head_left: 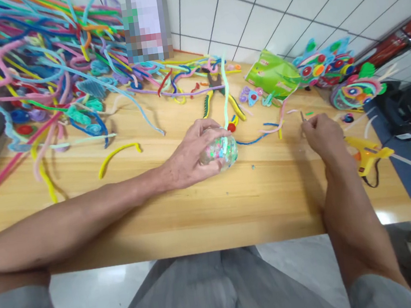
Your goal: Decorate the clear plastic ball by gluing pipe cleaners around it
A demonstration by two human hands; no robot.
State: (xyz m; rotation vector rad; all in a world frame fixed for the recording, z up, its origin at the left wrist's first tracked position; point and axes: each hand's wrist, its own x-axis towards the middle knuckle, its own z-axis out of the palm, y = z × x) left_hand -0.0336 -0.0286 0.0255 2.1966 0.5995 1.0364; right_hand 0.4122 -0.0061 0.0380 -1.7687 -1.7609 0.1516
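My left hand is wrapped round a clear ball filled with colourful bits, at the middle of the table. A small red pom-pom-like piece shows at the ball's top edge. Farther right, my right hand is closed in a pinch above the table, with a short thin greyish piece sticking up from its fingertips; its kind cannot be made out. A yellow glue gun lies just right of that hand. Behind the ball are pliers with yellow and black handles and a pale green pipe cleaner.
A large heap of coloured pipe cleaners covers the back left. A yellow one lies nearer. At the back right stand a green packet and decorated craft figures. Black equipment sits beyond the table's right edge.
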